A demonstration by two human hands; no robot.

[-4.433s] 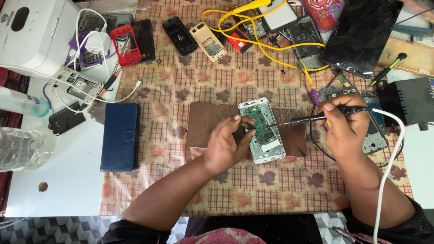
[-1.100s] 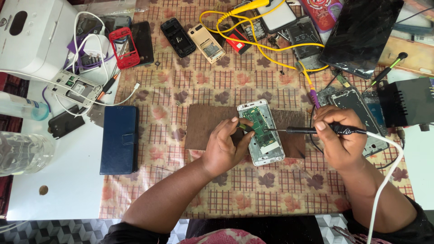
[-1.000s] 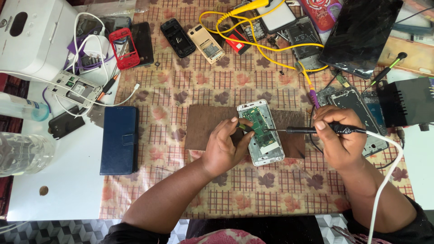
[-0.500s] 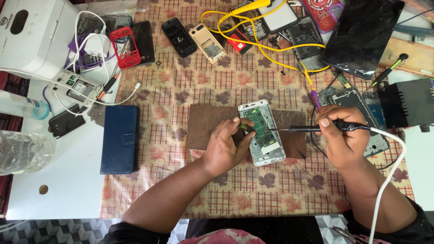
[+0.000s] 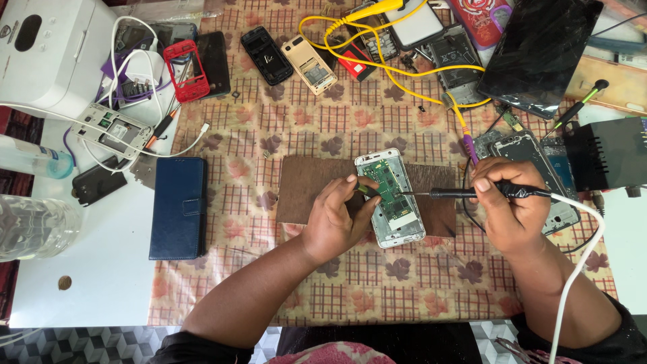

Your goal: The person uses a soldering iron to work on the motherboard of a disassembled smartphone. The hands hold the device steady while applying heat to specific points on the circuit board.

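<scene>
Opened white phone (image 5: 391, 197) on the brown board (image 5: 303, 189), steadied by the left hand (image 5: 337, 219) pinching tweezers (image 5: 367, 191); the right hand (image 5: 509, 209), gripping the soldering iron (image 5: 472, 193), has lowered its tip onto the green circuit board (image 5: 387, 185), indicating soldering under way.

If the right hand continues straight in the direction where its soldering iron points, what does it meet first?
The right hand points its soldering iron leftward; the tip is already at the green circuit board of the opened phone. Beyond that, probably the left hand fingertips.
</scene>
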